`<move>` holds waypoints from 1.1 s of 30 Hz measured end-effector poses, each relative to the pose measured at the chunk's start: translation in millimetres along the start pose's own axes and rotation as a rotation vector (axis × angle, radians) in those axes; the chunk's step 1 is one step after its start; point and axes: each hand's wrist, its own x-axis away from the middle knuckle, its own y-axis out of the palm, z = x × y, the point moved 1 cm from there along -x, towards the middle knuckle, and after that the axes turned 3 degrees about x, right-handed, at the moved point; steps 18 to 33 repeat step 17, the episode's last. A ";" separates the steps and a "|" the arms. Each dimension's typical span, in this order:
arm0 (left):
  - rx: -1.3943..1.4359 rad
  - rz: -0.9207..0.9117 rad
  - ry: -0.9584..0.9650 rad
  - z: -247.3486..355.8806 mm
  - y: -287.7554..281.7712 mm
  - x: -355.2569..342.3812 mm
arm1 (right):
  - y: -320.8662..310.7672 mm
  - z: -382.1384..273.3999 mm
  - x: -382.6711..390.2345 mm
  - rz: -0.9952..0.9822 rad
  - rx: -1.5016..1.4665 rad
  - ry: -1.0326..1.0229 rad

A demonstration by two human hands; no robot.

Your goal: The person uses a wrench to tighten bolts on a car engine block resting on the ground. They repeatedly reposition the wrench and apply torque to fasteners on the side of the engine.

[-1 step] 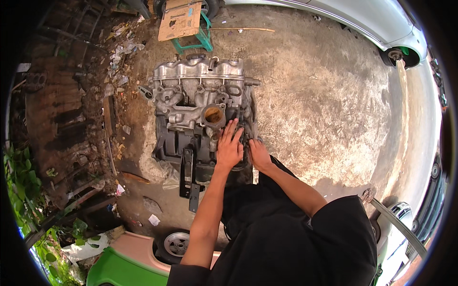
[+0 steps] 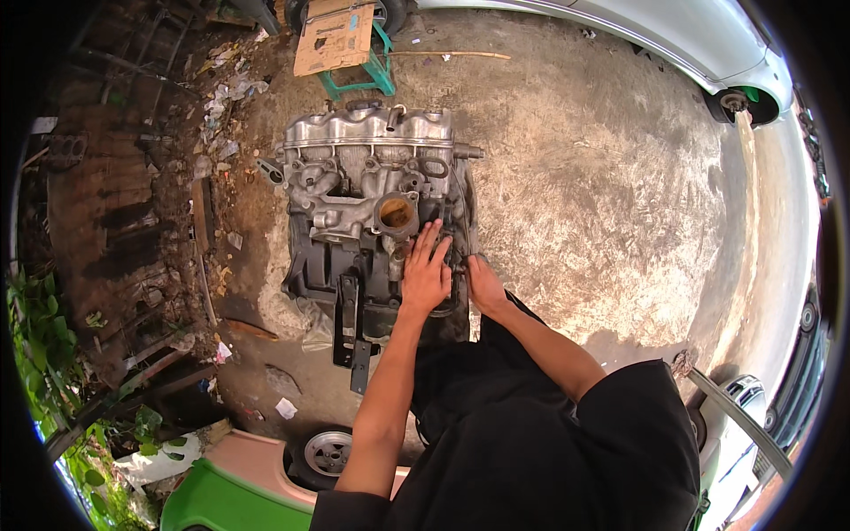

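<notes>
A car engine (image 2: 367, 177) with a silvery ribbed top cover and a dark block stands on the concrete in front of me. My left hand (image 2: 428, 273) lies on its near right part, fingers stretched out and slightly spread, close to the round intake opening (image 2: 396, 213) with a brownish inside. At the engine's right edge, my right hand (image 2: 486, 285) has its fingers drawn together against the side. What they grip, if anything, is too small or hidden. A black metal bracket (image 2: 351, 323) sticks out from the near side, left of my left forearm.
A green stool (image 2: 381, 69) topped with cardboard (image 2: 335, 37) stands beyond the engine. A silver car (image 2: 682, 35) is at the far right. Litter and wooden boards (image 2: 202, 212) lie to the left. Near me at lower left are a wheel (image 2: 326, 451) and a green panel (image 2: 230, 500).
My right hand has shifted very slightly away from me and to the right along the engine's edge. The left hand stays in place.
</notes>
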 end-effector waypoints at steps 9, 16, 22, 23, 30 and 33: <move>-0.038 -0.011 0.000 -0.8 0.1 -0.1 | -7.8 72.8 -38.3 0.422 -0.709 0.416; -0.091 -0.021 0.010 -1.9 -0.4 -0.1 | 9.3 85.4 -60.1 0.260 -0.794 0.450; -0.030 -0.016 -0.003 -2.6 0.7 -0.3 | 11.7 87.2 -62.6 0.214 -0.653 0.503; -0.030 -0.016 -0.003 -2.6 0.7 -0.3 | 11.7 87.2 -62.6 0.214 -0.653 0.503; -0.030 -0.016 -0.003 -2.6 0.7 -0.3 | 11.7 87.2 -62.6 0.214 -0.653 0.503; -0.030 -0.016 -0.003 -2.6 0.7 -0.3 | 11.7 87.2 -62.6 0.214 -0.653 0.503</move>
